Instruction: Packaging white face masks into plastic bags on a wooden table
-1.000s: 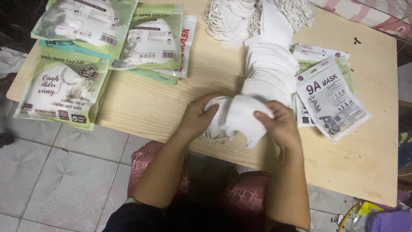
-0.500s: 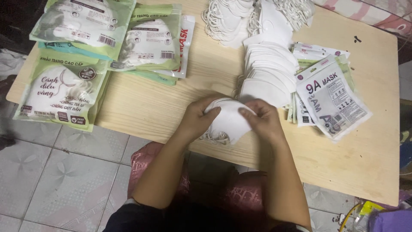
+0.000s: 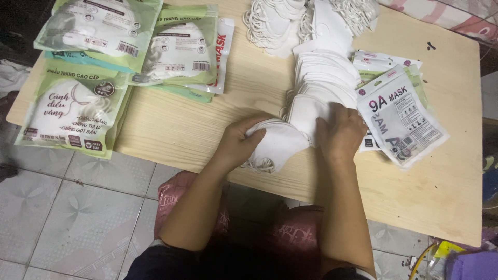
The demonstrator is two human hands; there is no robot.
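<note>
My left hand [image 3: 239,142] grips a small stack of folded white face masks [image 3: 277,145] near the front edge of the wooden table [image 3: 176,124]. Ear loops hang out below the stack. My right hand [image 3: 340,132] lies fingers down on the near end of a long row of white masks [image 3: 321,78] that runs away from me, right beside the held stack. Empty printed mask pouches [image 3: 402,116] lie just right of my right hand.
Filled green mask packages [image 3: 78,111] are stacked at the table's left, with more [image 3: 181,49] behind them. A loose heap of white masks [image 3: 275,21] sits at the far edge. Tiled floor [image 3: 62,218] lies below the table's left side.
Both hands brought the small mask stack from the front edge up toward the long row. My right hand left the stack and now rests on the row's near end.
</note>
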